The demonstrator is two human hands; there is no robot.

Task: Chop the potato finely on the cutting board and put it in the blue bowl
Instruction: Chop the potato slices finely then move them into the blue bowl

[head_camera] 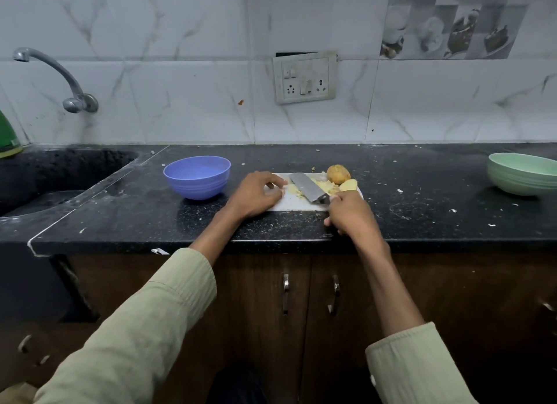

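The knife (307,189) is being gripped at its handle by the right hand (351,212), fingers curled round it; the blade is being laid slantwise across the chopped potato (324,187) on the white cutting board (295,204). The board's left part is being touched by the left hand (256,197), fingers bent, with small bits at their tips; whether anything is being pinched cannot be told. An unpeeled potato piece (338,173) and a cut half (348,185) are being kept at the board's far right corner. The blue bowl (197,176) is being left just beside the board's left edge; bare counter (422,192) is lying between board and green bowl (523,173); the sink (60,174) is bordering the far left.
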